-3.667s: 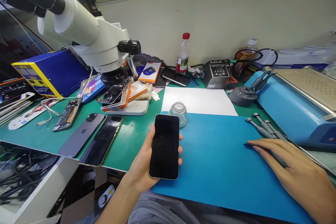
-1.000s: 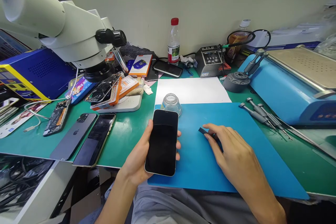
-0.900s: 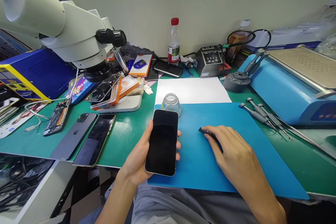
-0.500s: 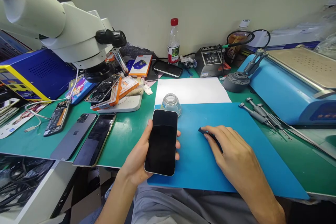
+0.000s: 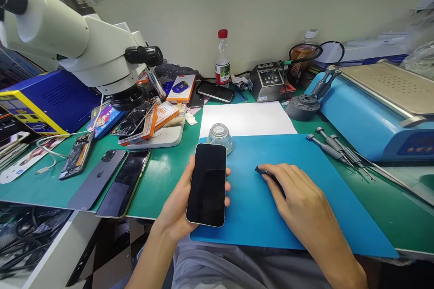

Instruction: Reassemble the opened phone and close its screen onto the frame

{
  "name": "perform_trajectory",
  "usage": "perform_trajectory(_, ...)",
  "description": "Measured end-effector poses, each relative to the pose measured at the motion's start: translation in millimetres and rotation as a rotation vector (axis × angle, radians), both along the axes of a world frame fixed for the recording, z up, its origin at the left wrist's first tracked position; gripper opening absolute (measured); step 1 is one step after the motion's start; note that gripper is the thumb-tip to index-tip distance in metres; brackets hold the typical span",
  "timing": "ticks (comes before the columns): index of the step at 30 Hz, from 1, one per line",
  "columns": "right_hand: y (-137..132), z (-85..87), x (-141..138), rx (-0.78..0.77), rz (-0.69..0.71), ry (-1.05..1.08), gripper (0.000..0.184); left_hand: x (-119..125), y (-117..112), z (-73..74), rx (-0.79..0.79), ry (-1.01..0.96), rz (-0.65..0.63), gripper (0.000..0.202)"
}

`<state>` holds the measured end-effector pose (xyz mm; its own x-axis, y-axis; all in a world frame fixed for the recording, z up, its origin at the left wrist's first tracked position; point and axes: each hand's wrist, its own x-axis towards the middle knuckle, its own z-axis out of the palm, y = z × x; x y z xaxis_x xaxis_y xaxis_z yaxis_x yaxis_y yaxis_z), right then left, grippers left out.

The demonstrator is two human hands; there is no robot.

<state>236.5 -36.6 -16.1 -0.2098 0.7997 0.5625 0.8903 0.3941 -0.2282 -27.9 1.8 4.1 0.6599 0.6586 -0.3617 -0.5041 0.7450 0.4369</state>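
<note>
Left grip [image 5: 179, 207] holds phone [image 5: 206, 185] above mat [image 5: 249, 216].

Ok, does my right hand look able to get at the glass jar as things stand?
Probably yes: only blue mat shows between the right hand and the glass jar, though a thin dark object in that hand could hinder grasping.

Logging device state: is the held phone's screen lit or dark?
Dark. The phone in the left hand shows a plain black screen, no icons or glow. Powered off or just asleep: cannot tell.
</note>
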Motion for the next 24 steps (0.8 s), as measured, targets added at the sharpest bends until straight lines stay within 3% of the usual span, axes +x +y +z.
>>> perform_trajectory(5, 0.9, 0.9, -0.5, 0.023, 0.000, 0.000, 0.019, 2.5, -0.1, 5.4, 0.106, 0.107, -0.055, 0.076)
perform_trajectory(8, 3.0, 0.0, -0.1, 0.045, -0.024, -0.004, 0.024, 7.4, 1.4, 15.1, 0.206, 0.194, -0.177, 0.075)
perform_trajectory(11, 3.9, -1.3, 1.4, 0.053, -0.089, -0.002, 0.028, 12.3, 8.6, 25.1, 0.326, 0.329, -0.287, 0.061)
perform_trajectory(16, 1.4, -0.9, 4.8, 0.053, -0.201, 0.015, 0.025, 21.7, 30.6, 31.4, 0.695, 0.692, -0.259, 0.031)
perform_trajectory(20, -0.1, 0.3, 6.8, 0.061, -0.249, 0.009, 0.026, 30.7, 36.7, 33.3, 0.952, 0.895, -0.252, 0.037)
perform_trajectory(24, 2.0, 0.1, 6.7, 0.065, -0.252, -0.010, 0.032, 25.3, 27.2, 38.5, 1.150, 1.022, -0.230, 0.042)
